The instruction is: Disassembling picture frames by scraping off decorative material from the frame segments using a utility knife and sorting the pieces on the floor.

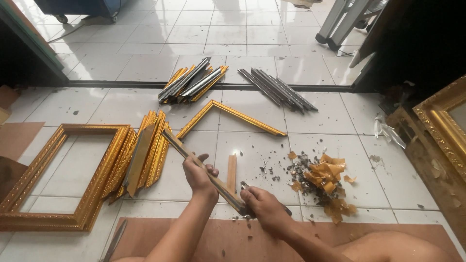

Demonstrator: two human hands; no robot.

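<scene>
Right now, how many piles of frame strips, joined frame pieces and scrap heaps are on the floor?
Piles of loose frame strips: 3 (gold pile, mixed pile, grey pile)
Finished gold frame: 1
Joined gold corner: 1
Scrap heap: 1
Total: 6

We log a white tiled floor point(252, 104): gold frame point(58, 174) at nine o'clock, moulding bundles point(191, 80) at twelve, tape scraps point(327, 177) at three.

Daylight fell on a white tiled floor point(252, 34); a dark threshold strip point(121, 84) crossed it, ladder legs point(340, 24) beyond.
</scene>
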